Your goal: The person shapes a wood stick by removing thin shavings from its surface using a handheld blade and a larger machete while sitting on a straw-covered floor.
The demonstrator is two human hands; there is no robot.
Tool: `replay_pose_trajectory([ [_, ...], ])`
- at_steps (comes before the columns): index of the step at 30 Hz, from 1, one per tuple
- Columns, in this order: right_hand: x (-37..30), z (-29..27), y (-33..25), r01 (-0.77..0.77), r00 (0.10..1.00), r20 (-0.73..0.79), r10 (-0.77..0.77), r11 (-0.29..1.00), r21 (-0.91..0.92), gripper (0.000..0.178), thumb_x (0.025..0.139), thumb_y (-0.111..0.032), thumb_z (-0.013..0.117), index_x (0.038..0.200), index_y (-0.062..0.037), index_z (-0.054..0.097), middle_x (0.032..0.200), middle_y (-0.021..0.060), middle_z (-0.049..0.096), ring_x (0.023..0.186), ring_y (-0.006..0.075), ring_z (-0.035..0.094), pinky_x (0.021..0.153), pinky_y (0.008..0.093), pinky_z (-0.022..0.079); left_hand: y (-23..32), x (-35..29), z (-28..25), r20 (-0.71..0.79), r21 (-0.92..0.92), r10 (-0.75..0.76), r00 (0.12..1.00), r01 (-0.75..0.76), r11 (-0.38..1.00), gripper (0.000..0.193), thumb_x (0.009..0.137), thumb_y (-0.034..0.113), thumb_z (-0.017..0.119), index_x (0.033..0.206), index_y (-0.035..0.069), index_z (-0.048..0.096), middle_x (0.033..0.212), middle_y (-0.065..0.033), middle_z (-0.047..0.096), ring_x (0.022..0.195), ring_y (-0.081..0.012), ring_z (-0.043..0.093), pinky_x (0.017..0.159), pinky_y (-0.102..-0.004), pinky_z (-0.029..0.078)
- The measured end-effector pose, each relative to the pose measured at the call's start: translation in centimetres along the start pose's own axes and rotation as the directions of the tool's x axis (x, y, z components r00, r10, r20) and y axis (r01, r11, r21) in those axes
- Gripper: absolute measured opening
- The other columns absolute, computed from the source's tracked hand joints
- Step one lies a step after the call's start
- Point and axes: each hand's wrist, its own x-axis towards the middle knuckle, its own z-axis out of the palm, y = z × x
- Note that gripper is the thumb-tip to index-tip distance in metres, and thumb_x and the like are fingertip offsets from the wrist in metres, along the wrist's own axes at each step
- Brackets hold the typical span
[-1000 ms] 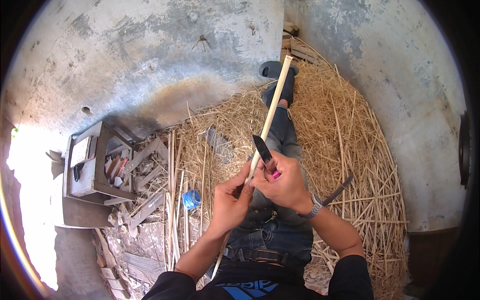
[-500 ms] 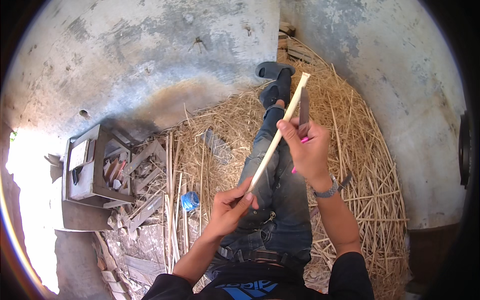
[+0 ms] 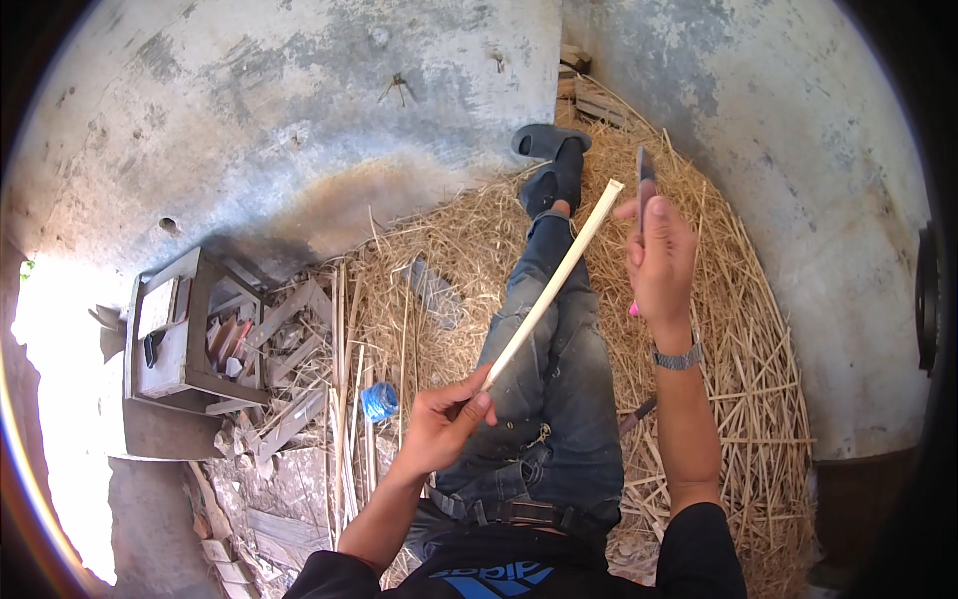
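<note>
1. scuffed grey walls [image 3: 249, 100] stand around us, with pale shavings [image 3: 743, 339] heaped below.
2. our left hand [image 3: 444, 427] pinches the near end of a pale strip [image 3: 551, 290] between thumb and fingers; it slants up and rightward over our jeans [image 3: 574, 384].
3. our right hand [image 3: 663, 265] is clenched around a knife [image 3: 647, 172], blade upward, apart from the strip's far end.
4. we judge the strip light, dry and fairly stiff, springy along its length, its edges liable to splinter; the near end, gripped flat, looks the safest hold.
5. compared with half a second ago, our right hand and knife are farther right, no longer against the strip; its far end sits lower, and our left pinch stays.
</note>
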Motion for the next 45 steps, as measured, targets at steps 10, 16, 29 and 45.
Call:
replay_pose_trajectory([
  [10,-1.7,1.2,2.8,0.397,0.900,0.394,-0.186,0.722,-0.566,0.033,0.103,-0.031,0.056,0.086,-0.0041,0.067,0.063,0.0235,0.058,0.054,0.0423,0.057,0.049,0.0472,0.041,0.5,0.7,0.3,-0.128,0.327,0.053,0.990,-0.008,0.945,0.029,0.097,-0.001,0.063,0.125,-0.006,0.066,0.074,-0.0043,0.067,0.069,-0.0054,0.058,0.062,-0.0225,0.046],
  [16,-0.1,1.2,1.7,0.359,0.933,0.239,-0.269,0.728,-0.584,0.032,0.103,-0.026,0.056,0.082,-0.0029,0.064,0.059,0.0212,0.056,0.050,0.0398,0.057,0.048,0.0456,0.043,0.6,0.7,-0.1,-0.038,0.292,0.014,0.999,-0.002,0.957,0.031,0.100,0.001,0.060,0.131,-0.002,0.064,0.080,-0.0044,0.067,0.075,-0.0090,0.060,0.071,-0.0255,0.050],
  [29,-7.0,5.2,4.6,0.597,0.766,0.491,-0.415,0.742,-0.305,0.034,0.104,-0.024,0.053,0.078,-0.0042,0.063,0.059,0.0173,0.058,0.048,0.0337,0.058,0.045,0.0409,0.041,0.6,1.5,-0.8,-0.107,0.146,-0.055,0.993,0.071,0.987,0.022,0.101,0.005,0.061,0.117,-0.008,0.069,0.073,0.0016,0.062,0.067,-0.0024,0.049,0.065,-0.0195,0.042],
  [45,-2.0,2.8,2.8,0.208,0.966,0.240,-0.092,0.832,-0.515,0.028,0.104,-0.022,0.051,0.098,-0.0063,0.073,0.062,0.0215,0.060,0.050,0.0353,0.056,0.049,0.0422,0.042,2.2,1.7,1.8,-0.284,0.376,0.052,0.958,0.061,0.925,0.026,0.095,0.003,0.065,0.121,-0.003,0.069,0.081,-0.0045,0.072,0.069,-0.0051,0.058,0.063,-0.0214,0.045],
])
